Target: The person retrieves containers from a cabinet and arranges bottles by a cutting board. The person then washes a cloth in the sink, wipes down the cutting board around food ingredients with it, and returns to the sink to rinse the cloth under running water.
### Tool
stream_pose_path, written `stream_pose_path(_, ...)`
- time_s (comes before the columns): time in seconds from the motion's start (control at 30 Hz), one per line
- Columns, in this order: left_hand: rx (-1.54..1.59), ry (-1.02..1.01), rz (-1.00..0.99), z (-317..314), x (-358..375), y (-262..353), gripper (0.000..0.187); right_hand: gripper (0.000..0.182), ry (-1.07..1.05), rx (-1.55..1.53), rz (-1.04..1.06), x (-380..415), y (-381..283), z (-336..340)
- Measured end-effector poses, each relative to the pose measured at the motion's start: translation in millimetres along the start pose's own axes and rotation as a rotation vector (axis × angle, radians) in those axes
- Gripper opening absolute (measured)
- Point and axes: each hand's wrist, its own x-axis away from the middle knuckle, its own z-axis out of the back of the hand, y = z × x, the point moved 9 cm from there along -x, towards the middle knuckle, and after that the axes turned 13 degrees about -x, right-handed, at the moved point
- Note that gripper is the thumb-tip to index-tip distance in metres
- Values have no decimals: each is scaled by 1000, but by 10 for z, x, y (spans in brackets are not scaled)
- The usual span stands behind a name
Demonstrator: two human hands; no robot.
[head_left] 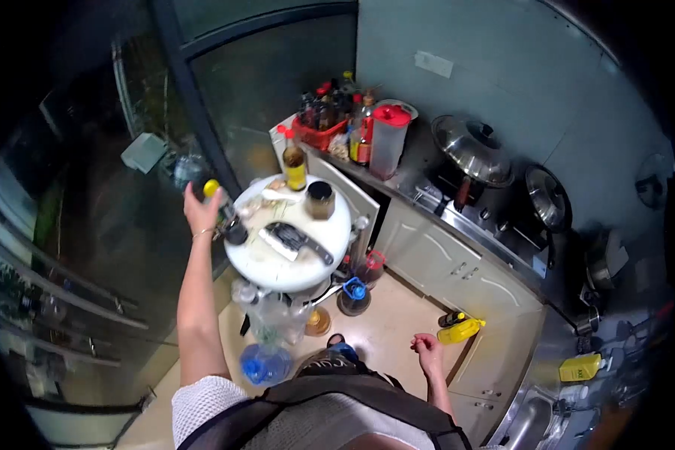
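Observation:
My left hand [201, 214] is stretched out at the left edge of a round white table [259, 274], its fingers closed around a bottle with a yellow cap [211, 187]. The dark lower end of that bottle reaches over the table's rim. On the tabletop lies a cleaver [296, 243] with a black handle. Behind it stand a dark-lidded jar [320, 200] and a red-capped bottle with a yellow label [295, 166]. Low on the right, my right hand [428, 352] hangs with curled fingers and nothing visible in them. A yellow bottle [461, 331] is near it.
A red basket of bottles [321, 136] and a red-lidded pitcher [388, 142] stand on the counter, left of a lidded wok [472, 150]. Plastic bottles [266, 364] and a dark jug [354, 298] crowd the floor. One cabinet door [345, 191] hangs open behind the table.

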Motion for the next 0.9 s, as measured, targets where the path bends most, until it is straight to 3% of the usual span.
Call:
stream_pose_path(0.07, 240, -133, 287, -328, -135, -256, 69, 13, -2, 20, 10, -243, -369, -228)
stream_pose_path(0.13, 351, -178, 423, -618, -125, -515, 59, 14, -78, 135, 134, -459, -660, -505)
stream_pose_path(0.23, 383, -136, 396, -624, -137, -428, 47, 14, -117, 40, 139, -860, -1029, -851)
stream_pose_path(0.3, 572, -76, 504, -823, -102, -647, 32, 15, -159, 153, 288, -1222, -1379, -1079)
stream_pose_path(0.43, 739, -119, 600, -813, -103, -407, 27, 14, -126, 360, 540, -2041, -2175, -1510)
stream_pose_path(0.5, 718, -123, 604, -830, -110, -415, 28, 15, -2, 196, 698, -2420, -2631, -1686)
stream_pose_path(0.53, 706, -123, 594, -823, -111, -427, 29, 28, -9, 184, 599, -2850, -2575, -1747)
stream_pose_path(0.6, 681, -100, 589, -848, -78, -529, 31, 60, 133, 374, 895, -3208, -2967, -1923)
stream_pose_path(0.7, 694, -119, 600, -826, -132, -498, 34, 116, 262, 371, 712, -3826, -3055, -2075)
stream_pose_path(0.8, 269, 132, 317, -331, -171, -193, 46, 122, 250, 441, 686, -4237, -3135, -2124)
stream_pose_path(0.87, -55, 299, 220, 112, -53, 142, 44, 125, 208, 529, 785, -4411, -3282, -2161)
stream_pose_path(0.9, 86, 297, 165, 136, -50, 443, 40, 123, 167, 634, 738, -4481, -3376, -2219)
